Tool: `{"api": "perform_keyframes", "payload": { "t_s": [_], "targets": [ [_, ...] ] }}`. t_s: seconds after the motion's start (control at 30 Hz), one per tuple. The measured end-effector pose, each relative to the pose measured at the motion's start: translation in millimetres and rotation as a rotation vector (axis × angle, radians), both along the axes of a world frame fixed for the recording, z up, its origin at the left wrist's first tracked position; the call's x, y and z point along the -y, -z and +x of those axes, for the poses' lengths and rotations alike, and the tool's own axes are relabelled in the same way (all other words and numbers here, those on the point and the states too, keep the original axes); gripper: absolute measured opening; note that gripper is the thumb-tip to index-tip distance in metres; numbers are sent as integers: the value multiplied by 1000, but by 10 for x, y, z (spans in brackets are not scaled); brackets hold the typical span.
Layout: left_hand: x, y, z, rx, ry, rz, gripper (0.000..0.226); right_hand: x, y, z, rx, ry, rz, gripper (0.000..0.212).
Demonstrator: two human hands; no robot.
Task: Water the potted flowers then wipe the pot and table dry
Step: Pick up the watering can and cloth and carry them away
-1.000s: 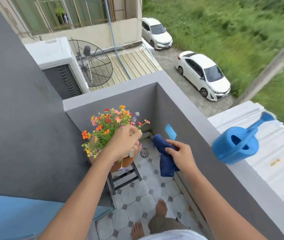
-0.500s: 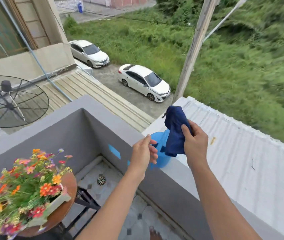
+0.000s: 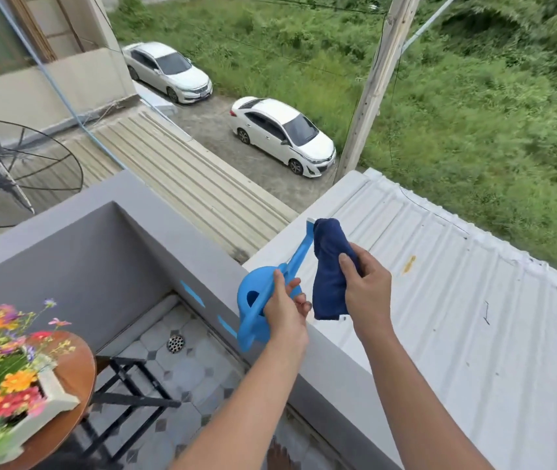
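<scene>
I see my left hand [image 3: 285, 315] gripping the blue watering can [image 3: 253, 307] handle on the ledge [image 3: 338, 378]; my right hand [image 3: 365, 290] clutches the navy cloth [image 3: 328, 266].

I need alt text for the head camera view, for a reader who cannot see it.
The right hand holds a dark blue cloth above a balcony wall, while the left hand is at a blue watering can on that wall. Potted flowers stand on a round table at lower left.
</scene>
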State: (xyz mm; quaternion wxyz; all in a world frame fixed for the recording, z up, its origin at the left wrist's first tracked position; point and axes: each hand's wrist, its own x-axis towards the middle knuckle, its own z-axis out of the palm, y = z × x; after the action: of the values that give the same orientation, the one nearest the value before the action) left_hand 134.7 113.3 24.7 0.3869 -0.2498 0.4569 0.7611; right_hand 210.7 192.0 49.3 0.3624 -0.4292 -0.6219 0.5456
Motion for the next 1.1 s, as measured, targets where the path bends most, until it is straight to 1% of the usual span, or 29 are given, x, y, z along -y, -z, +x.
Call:
{"api": "perform_keyframes", "payload": {
  "t_s": [0.1, 0.27, 0.5, 0.63, 0.77, 0.9, 1.0, 1.1],
  "targets": [
    [-4, 0, -28, -50, -19, -36, 30, -55, -28, -74, -10, -76, -11, 25],
    [278, -2, -343, -157, 37, -104, 26, 14, -3, -259, -11, -213, -28, 25],
    [1090, 32, -900, -312, 27, -166, 34, 474, 98, -705, -2, -399, -98, 26],
    [1598, 235, -1230, -367, 9, -271, 38, 901, 249, -1132, 11, -514, -127, 24],
    [2006, 690, -1594, -391, 100, -440, 41, 1288, 578, -1559, 44, -540, -162, 22],
    [2206, 1405, -2037, -376, 221, -558, 39, 1556, 1280, -1975, 153, -526, -234, 21],
    [2294, 2241, -2245, -335, 306, -661, 38, 1740, 2059, -2117, 244, -498, -270, 19],
    [2440, 3356, -2378, -295, 363, -760, 41, 1873, 3056, -2218, 382, -502, -294, 19]
  ]
}}
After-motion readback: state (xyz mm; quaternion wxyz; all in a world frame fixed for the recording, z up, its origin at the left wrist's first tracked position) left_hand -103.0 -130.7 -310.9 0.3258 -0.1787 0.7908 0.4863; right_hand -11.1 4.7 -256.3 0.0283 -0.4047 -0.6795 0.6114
